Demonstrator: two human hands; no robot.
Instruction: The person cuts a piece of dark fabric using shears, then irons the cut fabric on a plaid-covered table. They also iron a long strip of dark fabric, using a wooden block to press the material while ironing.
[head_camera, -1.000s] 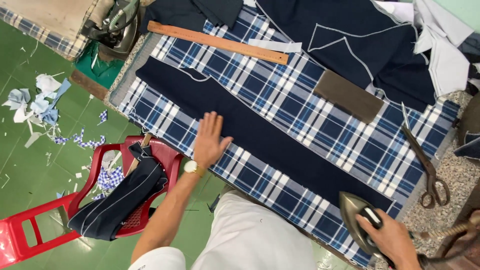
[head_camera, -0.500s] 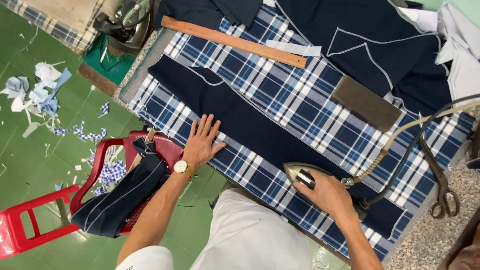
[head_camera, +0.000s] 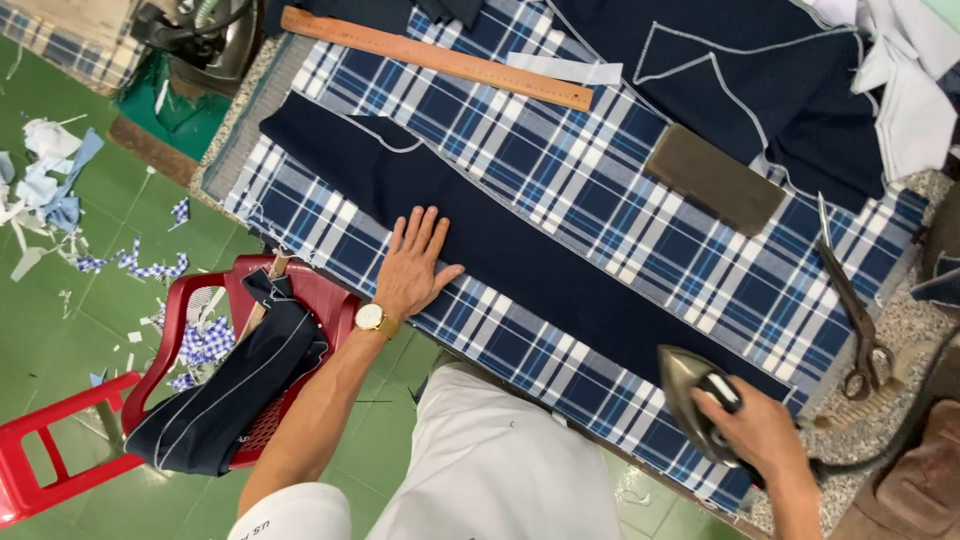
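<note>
Long dark blue cloth strip (head_camera: 520, 260) lies flat, slanted across blue-white checked table cover (head_camera: 560, 130). Thin pale line runs along strip edge. Left hand (head_camera: 412, 268) open, fingers spread, pressing on strip. Right hand (head_camera: 762, 432) wrapped tight around iron (head_camera: 692, 395) at strip's lower right end.

Long navy fabric strip (head_camera: 520, 250) flat, iron (head_camera: 690, 395) at its end

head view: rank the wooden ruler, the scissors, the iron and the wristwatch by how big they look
1. wooden ruler, longest by far
2. scissors
3. iron, partly under the right hand, so its place against the scissors is unsure
4. wristwatch on the left wrist
</note>
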